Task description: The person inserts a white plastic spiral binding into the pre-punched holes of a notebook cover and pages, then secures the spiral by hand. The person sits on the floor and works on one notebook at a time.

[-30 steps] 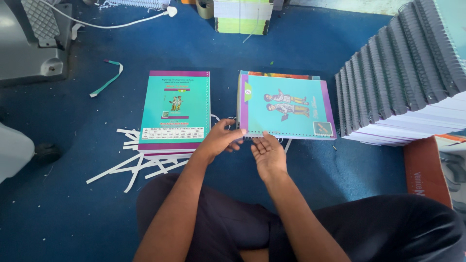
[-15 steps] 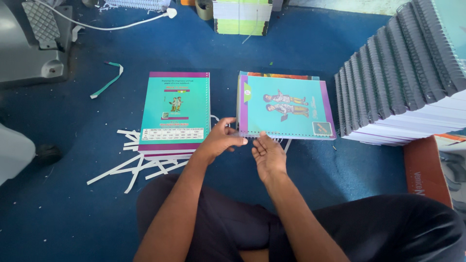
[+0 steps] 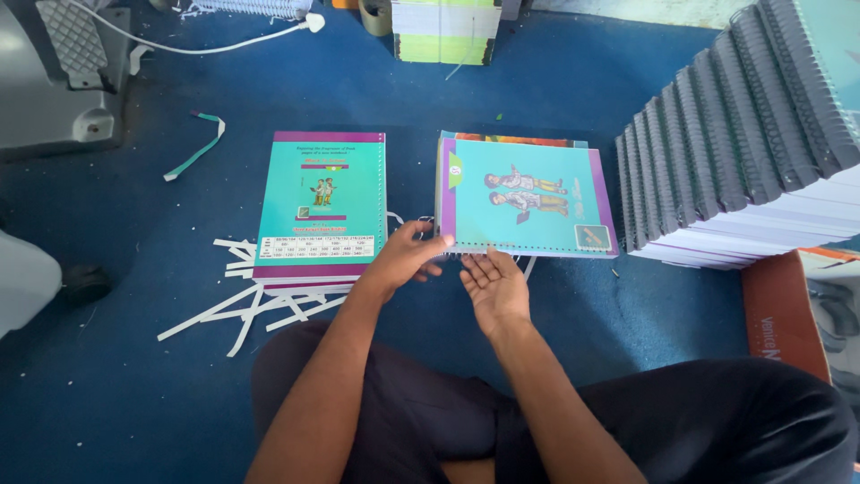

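I see the person's dark-trousered lap at the bottom of the view, both forearms reaching forward to the landscape booklet (image 3: 528, 199), my landmark here. Left hand (image 3: 405, 258) is at the booklet's near left corner, fingers curled, fingertips pinching at the edge where a wire spiral binding (image 3: 428, 226) sticks out; looks like a narrow pinch on that coil end, can't confirm full contact. Right hand (image 3: 494, 285) sits just in front of the booklet's near edge, palm up, fingers spread loose, holding nothing, fingertips close to or touching the edge.

The booklet lies flat on the blue carpet (image 3: 134, 394), teal cover with purple border, on top of another copy. Left of it, just apart: a stack of portrait booklets (image 3: 321, 211), same teal and purple. White paper strips (image 3: 242, 309) are scattered under and near that stack. Right of the landmark: a big fanned pile of spiral-bound books (image 3: 743, 152), with a brown carton (image 3: 784, 314) in front of it. Beyond the landmark: a stack of green-edged paper (image 3: 445, 31). Far left: a grey machine (image 3: 54, 81), a white cable (image 3: 224, 40) and a green strip (image 3: 193, 154).
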